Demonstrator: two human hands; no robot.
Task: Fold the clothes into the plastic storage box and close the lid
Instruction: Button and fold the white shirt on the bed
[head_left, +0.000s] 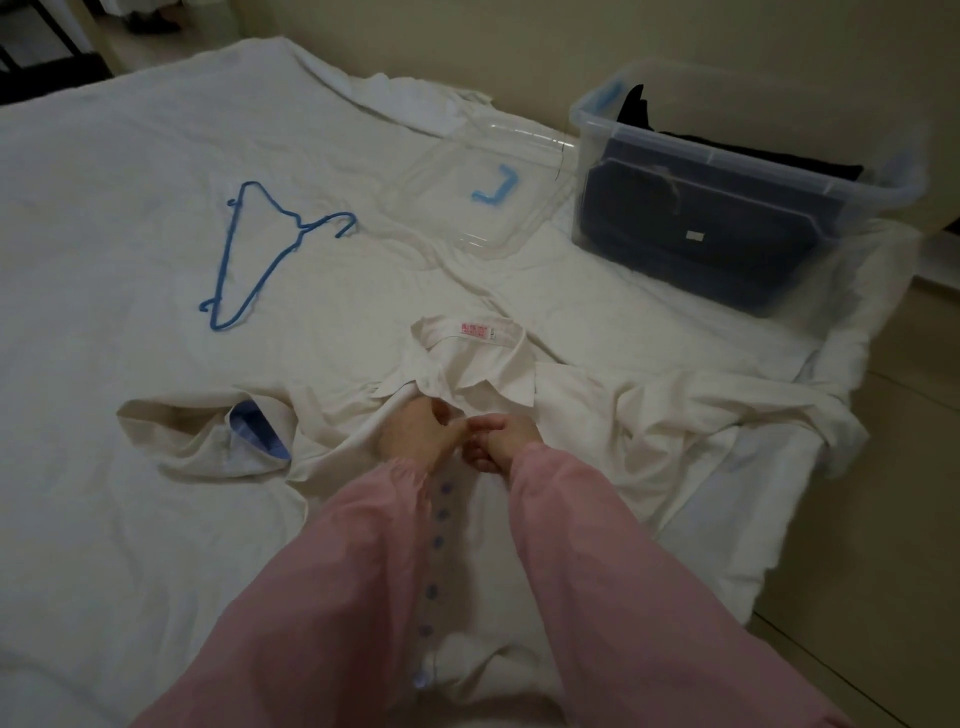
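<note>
1. White is the shirt (597, 415) seen from the head view. It lies face up on the white bed sheet (130, 156), collar (467, 374) away from the person, with a row of blue buttons (441, 514) running down its front.
2. The left hand (410, 431) and right hand (493, 441) meet just below the collar, touching each other. The fingers of both are curled and pinch the shirt's front edges. Pink sleeves (337, 571) cover both forearms.
3. One shirt cuff (260, 426) lies turned back to the left, showing a blue lining.
4. The clear plastic storage box (587, 124) stands on the far right corner of the bed, well apart from the shirt, open on top. Dark clothes (701, 223) lie folded inside.
5. Its clear lid (467, 156), with a blue latch, lies flat on the sheet just left of the box.
6. A blue hanger (300, 227) lies on the sheet farther left, apart from the shirt.
</note>
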